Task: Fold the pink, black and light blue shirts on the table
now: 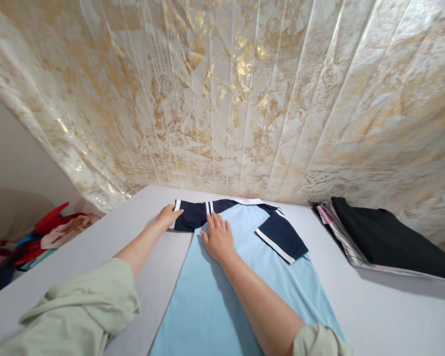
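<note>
A light blue T-shirt (207, 291) with navy sleeves and white trim lies spread on a white table, its lower part running out of view at the bottom. My left hand (168, 216) pinches the white-edged cuff of the left navy sleeve (192, 216), which stretches out sideways. Flat on the shirt near that sleeve's shoulder seam rests my right hand (218, 236), fingers spread. The other navy sleeve (282, 236) is folded inward over the shirt's body. At the far end sits the white-edged collar (249, 201).
Folded clothes, a black garment (389, 242) on top, are stacked on the table (400, 316) at the right. Beyond the left edge, colourful clothes (55, 232) lie heaped lower down. A gold-patterned curtain (237, 99) hangs along the far edge.
</note>
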A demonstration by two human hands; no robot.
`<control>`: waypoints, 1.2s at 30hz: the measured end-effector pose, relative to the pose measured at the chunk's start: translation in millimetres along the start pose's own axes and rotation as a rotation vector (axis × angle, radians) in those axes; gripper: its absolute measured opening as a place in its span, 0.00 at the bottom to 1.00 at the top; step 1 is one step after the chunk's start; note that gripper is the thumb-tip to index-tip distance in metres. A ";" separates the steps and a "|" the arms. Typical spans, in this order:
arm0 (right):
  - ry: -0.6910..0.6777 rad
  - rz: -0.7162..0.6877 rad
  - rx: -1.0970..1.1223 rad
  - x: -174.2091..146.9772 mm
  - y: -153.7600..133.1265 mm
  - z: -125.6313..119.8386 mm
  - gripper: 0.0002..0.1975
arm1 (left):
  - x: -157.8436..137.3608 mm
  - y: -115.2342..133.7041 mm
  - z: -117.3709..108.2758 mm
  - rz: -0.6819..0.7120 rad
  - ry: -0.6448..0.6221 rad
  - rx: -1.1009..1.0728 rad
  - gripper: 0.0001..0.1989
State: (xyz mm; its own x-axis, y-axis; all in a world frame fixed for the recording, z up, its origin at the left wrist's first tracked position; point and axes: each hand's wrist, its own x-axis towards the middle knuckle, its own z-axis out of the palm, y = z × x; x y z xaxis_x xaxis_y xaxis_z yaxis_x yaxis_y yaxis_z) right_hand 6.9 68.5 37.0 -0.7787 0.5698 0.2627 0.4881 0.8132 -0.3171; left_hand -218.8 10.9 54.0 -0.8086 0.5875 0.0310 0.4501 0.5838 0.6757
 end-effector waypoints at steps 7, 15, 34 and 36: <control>-0.066 -0.001 0.000 4.4 1.6 3.9 0.32 | -4.9 7.0 -11.0 0.062 0.043 -0.010 0.09; -0.037 -0.003 0.080 9.9 4.9 4.6 0.27 | -48.1 65.2 -2.6 0.269 0.117 -0.070 0.13; 0.303 0.205 0.660 25.1 34.6 2.5 0.30 | -63.9 65.3 39.0 0.548 -0.019 0.019 0.15; 0.300 0.202 0.657 25.1 35.2 2.7 0.30 | -39.5 74.1 37.6 0.553 -0.010 0.048 0.20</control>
State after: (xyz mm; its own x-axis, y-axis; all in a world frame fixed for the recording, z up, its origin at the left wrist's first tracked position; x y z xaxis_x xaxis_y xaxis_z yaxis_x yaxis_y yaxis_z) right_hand 3.5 111.1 30.0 -0.5122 0.7846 0.3493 0.2011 0.5049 -0.8394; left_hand -139.2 52.0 75.2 -0.4434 0.8189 0.3644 0.8236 0.2117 0.5262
